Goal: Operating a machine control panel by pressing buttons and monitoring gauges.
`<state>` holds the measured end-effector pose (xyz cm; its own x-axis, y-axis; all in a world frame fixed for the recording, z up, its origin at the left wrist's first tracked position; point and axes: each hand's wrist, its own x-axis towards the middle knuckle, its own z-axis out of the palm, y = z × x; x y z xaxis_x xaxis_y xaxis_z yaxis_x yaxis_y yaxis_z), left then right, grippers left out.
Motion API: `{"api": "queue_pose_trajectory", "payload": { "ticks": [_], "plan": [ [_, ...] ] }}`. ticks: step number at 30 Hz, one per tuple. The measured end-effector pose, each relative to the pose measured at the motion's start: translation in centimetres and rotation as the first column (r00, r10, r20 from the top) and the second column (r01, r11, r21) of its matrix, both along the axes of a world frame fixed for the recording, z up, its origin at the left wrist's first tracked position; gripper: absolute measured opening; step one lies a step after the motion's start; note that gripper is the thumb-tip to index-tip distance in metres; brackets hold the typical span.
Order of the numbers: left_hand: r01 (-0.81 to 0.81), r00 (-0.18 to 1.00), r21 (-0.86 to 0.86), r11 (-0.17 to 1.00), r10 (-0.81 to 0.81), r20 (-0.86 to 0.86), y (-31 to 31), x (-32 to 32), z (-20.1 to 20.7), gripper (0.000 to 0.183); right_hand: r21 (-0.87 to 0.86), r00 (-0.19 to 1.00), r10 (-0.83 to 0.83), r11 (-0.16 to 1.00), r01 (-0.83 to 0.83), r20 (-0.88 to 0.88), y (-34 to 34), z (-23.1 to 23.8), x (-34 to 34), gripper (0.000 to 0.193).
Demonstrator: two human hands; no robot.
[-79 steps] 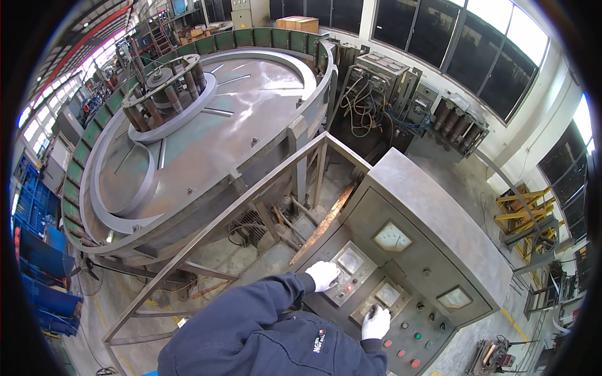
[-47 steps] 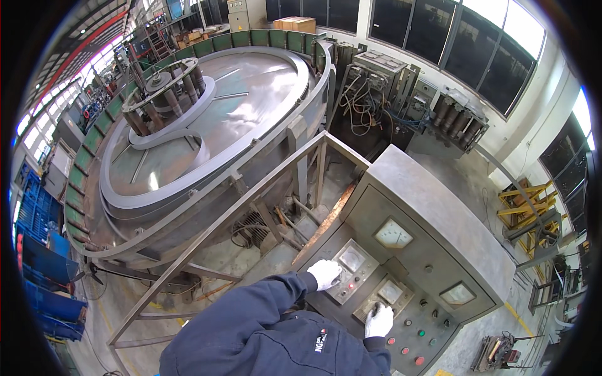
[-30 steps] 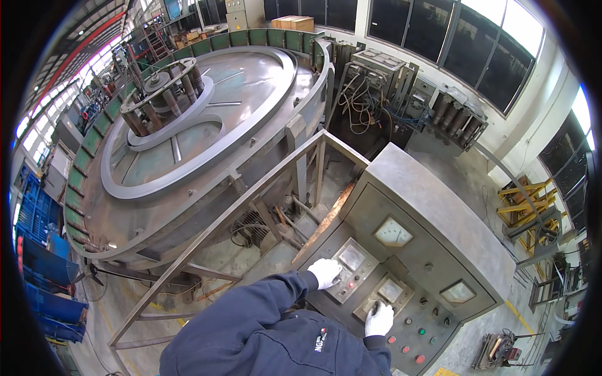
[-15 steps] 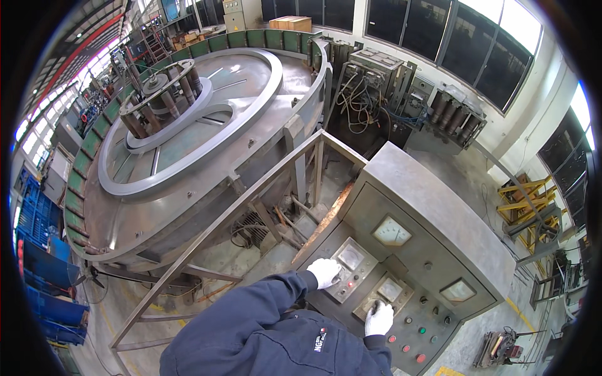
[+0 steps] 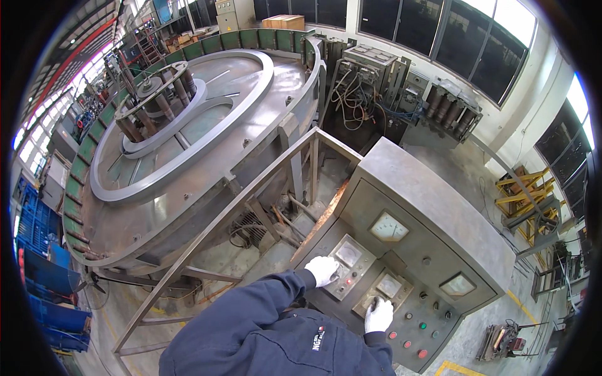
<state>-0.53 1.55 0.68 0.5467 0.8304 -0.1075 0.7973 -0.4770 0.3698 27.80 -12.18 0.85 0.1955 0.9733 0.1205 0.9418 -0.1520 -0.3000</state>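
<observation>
My left hand [image 5: 322,271], in a white glove, rests on the left control module [image 5: 348,252] of a grey control console [image 5: 433,216]. Its fingers are curled together at the module's lower left part; what they grip is hidden beneath them. To the right, my right hand [image 5: 379,315], also gloved, has its fingers closed around a dark control knob [image 5: 375,302] on the right control module [image 5: 389,286]. A red light [image 5: 348,281] glows on the left module. Above both modules sits a needle meter [image 5: 389,227].
Beyond a metal railing [image 5: 213,232] stands a large round machine table [image 5: 207,182] carrying a grey ring [image 5: 266,81]. Push buttons [image 5: 423,326] and a second meter [image 5: 458,286] are on the console's right. Yellow stands [image 5: 523,197] are at far right.
The machine table's spokes and the grey ring have shifted position, so the table has turned. The view has shifted slightly. Both hands stay at their modules.
</observation>
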Motion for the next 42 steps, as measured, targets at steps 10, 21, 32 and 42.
{"api": "queue_pose_trajectory", "payload": {
  "ticks": [10,21,32,42],
  "plan": [
    [0.001,1.000,-0.002,1.000,-0.001,-0.006,0.0,0.0,-0.1,0.036,0.003,1.000,0.014,1.000,-0.014,-0.002,-0.1,-0.3,0.2,0.023],
    [0.045,0.999,0.004,0.999,-0.045,-0.011,0.1,-0.2,-0.3,0.030,-0.015,1.000,-0.011,1.000,0.012,0.019,-0.1,-0.3,0.1,0.025],
    [0.074,0.997,0.016,0.997,-0.073,-0.027,-0.1,-0.2,-0.4,0.028,-0.033,0.999,-0.018,0.999,0.019,0.028,-0.1,-0.1,0.0,0.027],
    [0.081,0.996,0.061,0.995,-0.082,0.022,-0.3,-0.3,-0.8,0.024,-0.020,1.000,-0.017,1.000,0.017,0.020,-0.1,-0.1,0.0,0.023]
  ]
}}
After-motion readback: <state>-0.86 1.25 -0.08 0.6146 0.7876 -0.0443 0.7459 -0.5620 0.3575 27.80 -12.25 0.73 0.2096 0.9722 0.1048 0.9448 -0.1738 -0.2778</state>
